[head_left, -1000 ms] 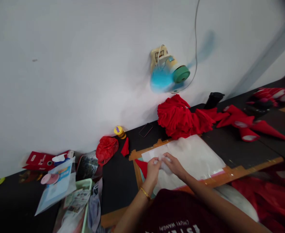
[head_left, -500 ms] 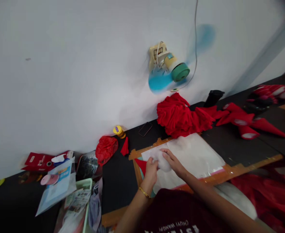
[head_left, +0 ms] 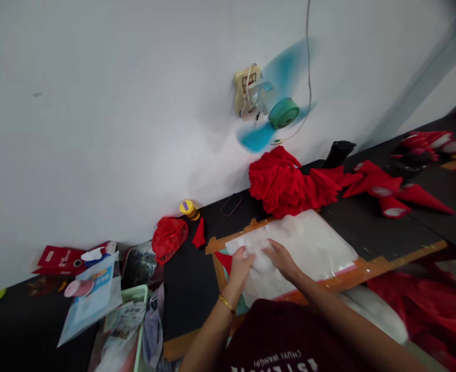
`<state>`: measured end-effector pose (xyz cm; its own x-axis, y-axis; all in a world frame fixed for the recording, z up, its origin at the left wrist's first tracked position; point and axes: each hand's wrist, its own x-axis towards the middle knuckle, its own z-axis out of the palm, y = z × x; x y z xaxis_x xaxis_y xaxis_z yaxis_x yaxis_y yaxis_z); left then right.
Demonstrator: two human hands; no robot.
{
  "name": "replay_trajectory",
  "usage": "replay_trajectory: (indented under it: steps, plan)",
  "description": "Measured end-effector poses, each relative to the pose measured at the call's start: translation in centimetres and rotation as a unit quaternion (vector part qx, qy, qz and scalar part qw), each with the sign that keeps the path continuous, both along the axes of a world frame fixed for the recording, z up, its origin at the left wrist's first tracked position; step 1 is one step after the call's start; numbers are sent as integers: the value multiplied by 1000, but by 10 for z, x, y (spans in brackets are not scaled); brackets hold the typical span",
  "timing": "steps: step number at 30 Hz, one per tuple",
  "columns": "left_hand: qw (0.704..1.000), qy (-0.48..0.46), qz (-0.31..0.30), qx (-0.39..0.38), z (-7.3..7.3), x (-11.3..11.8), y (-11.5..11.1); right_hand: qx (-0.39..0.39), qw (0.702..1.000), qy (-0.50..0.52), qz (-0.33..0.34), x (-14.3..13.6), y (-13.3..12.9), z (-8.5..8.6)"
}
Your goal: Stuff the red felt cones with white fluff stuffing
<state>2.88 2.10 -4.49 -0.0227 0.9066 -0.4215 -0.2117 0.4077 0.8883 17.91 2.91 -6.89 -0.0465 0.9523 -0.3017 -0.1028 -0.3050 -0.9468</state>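
Note:
Between my two hands is a tuft of white stuffing (head_left: 262, 262), above a white sheet (head_left: 309, 243) taped to the black table. My left hand (head_left: 242, 264), with a gold bangle at its wrist, has its fingers closed on the tuft's left side. The fingers of my right hand (head_left: 280, 258) are bent round its right side. A red fabric piece (head_left: 224, 260) shows just left of my left hand; its lower part is hidden behind that hand.
Behind the sheet lies a large pile of red fabric (head_left: 278, 181), with stuffed red cones (head_left: 383, 186) to its right. A phone (head_left: 231, 204), a yellow-lidded jar (head_left: 190, 209) and a red bag (head_left: 169, 237) stand left. A fan (head_left: 284, 112) spins on the wall.
My hands have moved slightly apart around the white stuffing, which looks more spread out. The view has shifted a little, and the fan blades have turned.

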Motion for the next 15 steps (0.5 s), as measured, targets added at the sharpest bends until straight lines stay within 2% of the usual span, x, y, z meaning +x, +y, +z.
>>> replay_trajectory:
  steps: [3, 5, 11, 13, 15]
  plan:
    - [998, 7, 59, 0, -5, -15, 7, -24, 999, -25, -33, 9, 3, 1]
    - [997, 4, 71, 0, -6, -20, 9, -30, 998, -41, -30, 12, 4, 5]
    - [997, -59, 52, -10, -6, -4, 4, -58, 993, -9, 103, 1, -4, 15]
    - [998, -53, 44, -1, -7, -1, 3, -49, 994, -19, 96, 0, -4, 12]
    - [999, -24, 49, -5, -9, -4, 4, -32, 997, -43, 58, 4, -1, 6]
